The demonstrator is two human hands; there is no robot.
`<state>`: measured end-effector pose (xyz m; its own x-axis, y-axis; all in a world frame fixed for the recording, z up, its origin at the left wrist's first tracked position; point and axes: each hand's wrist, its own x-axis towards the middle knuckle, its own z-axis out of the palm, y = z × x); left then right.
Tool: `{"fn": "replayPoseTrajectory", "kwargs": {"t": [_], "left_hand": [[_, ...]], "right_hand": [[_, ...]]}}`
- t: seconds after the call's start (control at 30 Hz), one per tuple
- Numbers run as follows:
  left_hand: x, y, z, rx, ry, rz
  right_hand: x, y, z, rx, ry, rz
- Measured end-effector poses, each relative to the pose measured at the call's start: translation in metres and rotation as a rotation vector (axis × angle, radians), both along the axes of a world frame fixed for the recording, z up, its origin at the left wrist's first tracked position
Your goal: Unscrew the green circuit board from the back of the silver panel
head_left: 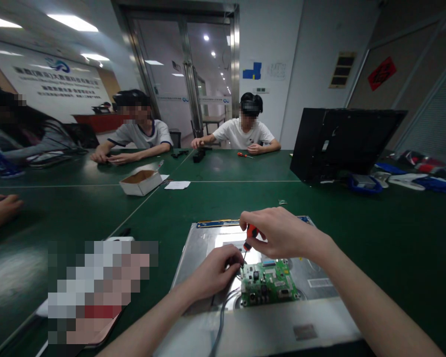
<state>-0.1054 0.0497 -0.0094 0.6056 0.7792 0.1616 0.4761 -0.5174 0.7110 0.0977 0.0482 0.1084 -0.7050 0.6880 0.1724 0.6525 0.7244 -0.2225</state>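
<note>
1. Green circuit board lay right of centre in the lower frame, on a silvery metal panel that spread across the lower middle.

2. The right hand, above the board, had its fingers clamped round the red-and-black handle of a screwdriver. The shaft slanted down to the board's upper-left corner; whether the tip sat in a screw could not be told.

3. The left hand was bunched beside that tip, its fingertips close to the same corner. Whether they pinched anything was hidden. The two hands were near each other but apart.

4. As a judgement, the chief risk was a slip: with the shaft tilted, the tip could have skidded, scratching the board or jabbing the nearby left fingers.

5. A grey cable ran from the board's left side to the bottom edge, below the left forearm; a snag there might have tugged the board or strained its connection.

6. A pale printed strip right of the board and a darker label near the panel's lower edge were too small to read.

7. At upper left, a wall sign carried a blue wave-like logo above blurred lines of characters; no brand could be read with certainty.
</note>
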Motion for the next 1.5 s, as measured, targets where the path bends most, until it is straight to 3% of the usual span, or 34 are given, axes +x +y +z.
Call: {"fn": "replayPoseTrajectory", "kwargs": {"t": [0.5, 0.7, 1.0, 1.33, 1.5], "left_hand": [[0.001, 0.000, -0.009, 0.023, -0.017, 0.008], [0.003, -0.002, -0.009, 0.008, -0.034, 0.039], [0.006, -0.009, -0.007, 0.015, 0.008, 0.084], [0.003, -0.005, -0.003, 0.008, -0.011, 0.017], [0.003, -0.005, -0.004, 0.008, 0.008, 0.022]], "right_hand": [[-0.001, 0.002, -0.001, 0.032, -0.038, -0.051], [-0.001, 0.003, -0.002, 0.099, -0.092, -0.046], [-0.001, 0.003, -0.003, 0.077, -0.053, -0.029], [0.000, -0.002, 0.001, 0.031, 0.012, 0.041], [-0.003, 0.000, -0.002, 0.088, -0.025, 0.007]]}}
